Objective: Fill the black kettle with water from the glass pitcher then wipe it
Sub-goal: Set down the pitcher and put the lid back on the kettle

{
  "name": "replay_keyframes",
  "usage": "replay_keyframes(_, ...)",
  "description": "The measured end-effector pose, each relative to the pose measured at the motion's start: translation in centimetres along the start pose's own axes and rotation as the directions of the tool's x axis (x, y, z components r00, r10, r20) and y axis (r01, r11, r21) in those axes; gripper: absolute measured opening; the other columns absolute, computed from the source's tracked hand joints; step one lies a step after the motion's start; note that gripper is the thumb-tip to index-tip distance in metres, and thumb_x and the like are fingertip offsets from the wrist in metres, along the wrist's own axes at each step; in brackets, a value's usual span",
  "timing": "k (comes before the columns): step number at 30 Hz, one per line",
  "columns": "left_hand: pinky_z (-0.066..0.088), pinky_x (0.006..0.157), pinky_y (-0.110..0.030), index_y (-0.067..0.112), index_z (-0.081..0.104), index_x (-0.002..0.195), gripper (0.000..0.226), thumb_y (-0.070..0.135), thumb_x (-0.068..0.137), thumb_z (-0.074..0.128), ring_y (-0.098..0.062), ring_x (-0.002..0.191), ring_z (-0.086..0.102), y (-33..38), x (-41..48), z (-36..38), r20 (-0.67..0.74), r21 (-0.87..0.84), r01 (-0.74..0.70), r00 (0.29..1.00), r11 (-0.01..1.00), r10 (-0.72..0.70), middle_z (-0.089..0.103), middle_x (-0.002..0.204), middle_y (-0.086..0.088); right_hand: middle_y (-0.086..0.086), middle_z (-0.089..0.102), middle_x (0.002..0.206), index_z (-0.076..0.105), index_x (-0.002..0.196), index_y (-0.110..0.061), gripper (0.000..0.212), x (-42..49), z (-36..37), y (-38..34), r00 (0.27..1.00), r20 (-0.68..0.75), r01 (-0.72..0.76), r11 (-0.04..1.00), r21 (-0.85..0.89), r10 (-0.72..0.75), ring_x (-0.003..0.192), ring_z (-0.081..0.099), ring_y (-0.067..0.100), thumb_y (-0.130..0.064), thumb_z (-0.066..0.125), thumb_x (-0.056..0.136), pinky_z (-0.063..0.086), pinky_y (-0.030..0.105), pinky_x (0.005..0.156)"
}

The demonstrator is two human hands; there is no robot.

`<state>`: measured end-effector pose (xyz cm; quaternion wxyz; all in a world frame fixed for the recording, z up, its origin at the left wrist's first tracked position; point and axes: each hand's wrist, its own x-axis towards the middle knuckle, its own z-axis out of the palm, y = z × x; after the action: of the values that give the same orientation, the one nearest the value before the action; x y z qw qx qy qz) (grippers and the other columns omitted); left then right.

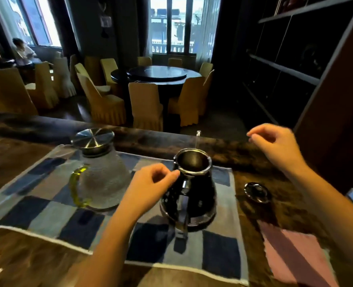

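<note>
The black kettle (194, 191) stands upright on a blue checked cloth (47, 212), its mouth uncovered and its handle toward me. Its dark lid (256, 192) lies on the wood to the right. To its left stands the glass pitcher (103, 179), with a steel lid and a yellow-green handle. My left hand (150, 185) hovers between the two vessels, fingers loosely curled, fingertips near the kettle's rim, holding nothing. My right hand (275, 146) is raised above the counter's far right, fingers bent, empty. A pink cloth (295, 253) lies at the near right.
The wooden counter (26, 259) has a raised dark back ledge (150, 139). A dark shelving unit (285, 69) stands at the right. Beyond the counter are a round table (157, 74) with covered chairs, and a person seated far left by a window.
</note>
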<state>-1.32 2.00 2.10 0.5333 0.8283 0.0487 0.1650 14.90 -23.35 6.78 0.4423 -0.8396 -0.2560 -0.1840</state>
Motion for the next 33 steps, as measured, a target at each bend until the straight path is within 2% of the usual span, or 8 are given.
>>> replay_keyframes(5, 0.051, 0.067, -0.05, 0.007, 0.059, 0.066, 0.045, 0.048, 0.084, 0.057, -0.015, 0.058, 0.053, -0.3, -0.9, 3.2, -0.026, 0.098, 0.092, 0.996, 0.991, -0.09, 0.056, 0.057, -0.006, -0.003, 0.07, 0.095, 0.068, 0.091, -0.029, 0.008, -3.4, -0.4, 9.9, 0.902, 0.305, -0.2, 0.923, -0.329, 0.304, 0.085, 0.062, 0.01, -0.023, 0.067, 0.086, 0.048, 0.026, 0.071)
replay_keyframes(8, 0.043, 0.06, -0.044, 0.002, 0.05, 0.062, 0.058, 0.055, 0.083, 0.047, -0.021, 0.058, 0.047, -0.3, -1.2, 4.1, -0.059, 0.111, 0.144, 0.989, 0.983, -0.138, 0.046, 0.059, -0.016, -0.002, 0.063, 0.101, 0.067, 0.104, -0.023, 0.019, -4.8, 0.3, 12.5, 0.838, 0.416, -0.187, 0.901, -0.391, 0.354, 0.092, 0.059, 0.013, -0.025, 0.068, 0.086, 0.043, 0.017, 0.065)
replay_keyframes(12, 0.05, 0.072, -0.044, 0.003, 0.065, 0.066, 0.053, 0.046, 0.091, 0.047, -0.034, 0.068, 0.064, -0.5, -1.8, 5.1, -0.065, 0.012, 0.173, 0.983, 0.985, -0.172, 0.069, 0.07, -0.018, 0.0, 0.055, 0.1, 0.067, 0.098, -0.023, 0.016, -5.1, 0.8, 13.5, 0.86, 0.403, -0.123, 0.892, -0.436, 0.315, 0.091, 0.058, 0.017, -0.022, 0.071, 0.083, 0.043, 0.02, 0.067)
replay_keyframes(17, 0.046, 0.063, -0.027, 0.022, 0.057, 0.052, 0.047, 0.039, 0.094, 0.044, -0.007, 0.052, 0.059, -1.1, -1.7, 6.1, -0.046, -0.122, 0.193, 0.979, 0.973, -0.2, 0.061, 0.051, 0.004, 0.001, 0.061, 0.096, 0.062, 0.095, -0.021, 0.016, -5.0, 1.2, 14.5, 0.865, 0.379, -0.163, 0.898, -0.409, 0.33, 0.088, 0.061, 0.019, -0.02, 0.072, 0.082, 0.054, 0.031, 0.072)
replay_keyframes(20, 0.046, 0.065, -0.03, 0.027, 0.059, 0.047, 0.05, 0.04, 0.093, 0.044, -0.005, 0.05, 0.057, -1.6, -1.4, 6.3, -0.008, -0.206, 0.236, 0.97, 0.95, -0.243, 0.058, 0.05, 0.006, 0.002, 0.065, 0.092, 0.062, 0.089, -0.021, 0.01, -4.8, 1.7, 14.5, 0.865, 0.372, -0.203, 0.912, -0.357, 0.338, 0.091, 0.063, 0.021, -0.015, 0.069, 0.084, 0.055, 0.033, 0.074)
replay_keyframes(26, 0.045, 0.062, -0.033, 0.024, 0.059, 0.042, 0.048, 0.044, 0.084, 0.046, -0.007, 0.044, 0.052, -2.0, -0.6, 6.6, 0.063, -0.306, 0.322, 0.946, 0.896, -0.319, 0.053, 0.045, 0.005, -0.006, 0.065, 0.092, 0.064, 0.09, -0.025, 0.019, 0.7, 1.4, 6.0, 0.961, 0.278, -0.018, 0.997, 0.072, -0.003, 0.082, 0.061, 0.0, -0.008, 0.056, 0.092, 0.046, 0.012, 0.067)
replay_keyframes(29, 0.043, 0.058, -0.029, 0.022, 0.057, 0.041, 0.059, 0.029, 0.097, 0.039, -0.005, 0.041, 0.05, -2.2, -0.5, 6.6, 0.095, -0.335, 0.331, 0.943, 0.882, -0.318, 0.051, 0.043, 0.006, -0.017, 0.066, 0.09, 0.067, 0.094, -0.025, 0.018, 2.6, 1.8, -0.8, 0.892, 0.364, 0.187, 0.953, 0.239, -0.267, 0.087, 0.06, -0.009, -0.013, 0.054, 0.093, 0.045, 0.004, 0.073)
replay_keyframes(33, 0.04, 0.057, -0.029, 0.018, 0.049, 0.052, 0.048, 0.023, 0.098, 0.038, -0.005, 0.039, 0.048, -1.5, -0.5, 6.7, 0.08, -0.35, 0.324, 0.945, 0.879, -0.317, 0.049, 0.042, 0.007, -0.01, 0.068, 0.084, 0.069, 0.089, -0.021, 0.008, 3.1, 4.9, -5.9, 0.799, 0.488, 0.227, 0.928, 0.294, -0.35, 0.082, 0.063, 0.0, -0.018, 0.061, 0.089, 0.05, 0.013, 0.074)
